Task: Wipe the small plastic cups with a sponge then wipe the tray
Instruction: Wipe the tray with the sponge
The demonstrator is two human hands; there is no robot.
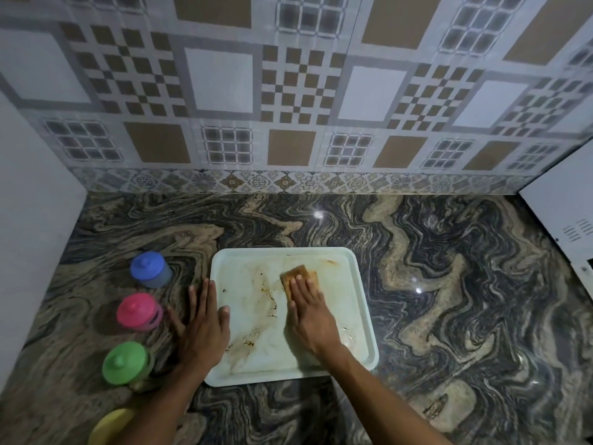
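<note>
A pale rectangular tray [359, 303] lies on the marbled counter, smeared with brown streaks. My right hand [308, 316] presses flat on an orange-brown sponge [300, 275] in the tray's upper middle. My left hand [202, 326] lies flat with fingers spread at the tray's left edge, its thumb over the rim. Left of the tray stands a column of small lidded plastic cups: blue [149, 269], pink [138, 311], green [125, 362], and a yellow one [110, 427] partly hidden by my left forearm.
A patterned tile wall rises behind the counter [449, 284]. A white wall closes the left side. A white appliance [568, 220] with vent slots stands at the right edge.
</note>
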